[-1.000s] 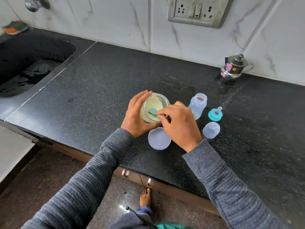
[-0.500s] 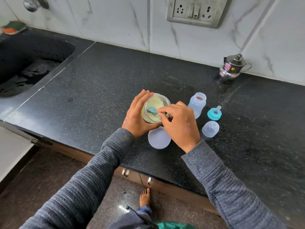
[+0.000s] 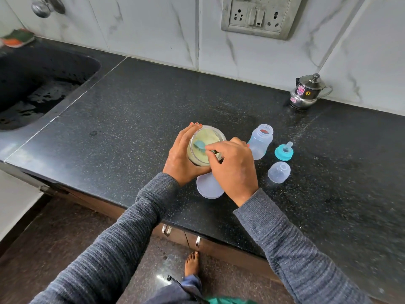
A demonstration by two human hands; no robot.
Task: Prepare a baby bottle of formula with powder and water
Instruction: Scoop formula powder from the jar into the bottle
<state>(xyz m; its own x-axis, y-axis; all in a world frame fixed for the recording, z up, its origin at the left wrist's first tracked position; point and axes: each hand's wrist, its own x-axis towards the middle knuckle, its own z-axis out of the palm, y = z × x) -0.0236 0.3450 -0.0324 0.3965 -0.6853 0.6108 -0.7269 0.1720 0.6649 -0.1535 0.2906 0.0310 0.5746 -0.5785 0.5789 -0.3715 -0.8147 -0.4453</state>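
Observation:
A clear jar of pale yellow formula powder (image 3: 207, 139) stands tilted toward me on the black counter. My left hand (image 3: 183, 160) grips its side. My right hand (image 3: 233, 165) pinches the handle of a teal scoop (image 3: 199, 145) whose bowl lies in the powder. To the right stands the open baby bottle (image 3: 260, 141), without its top. Its teal nipple ring (image 3: 284, 151) and clear cap (image 3: 278, 172) lie beside it. The jar's lid (image 3: 208, 189) lies flat under my right wrist.
A small steel kettle (image 3: 306, 93) stands at the back right by the wall. A black sink (image 3: 37, 86) takes up the left end of the counter (image 3: 135, 110). A wall socket panel (image 3: 256, 16) is above. My bare foot (image 3: 191, 265) shows on the floor below.
The scoop has shifted slightly left and deeper into the powder. My left hand keeps hold of the jar; the bottle parts have not moved.

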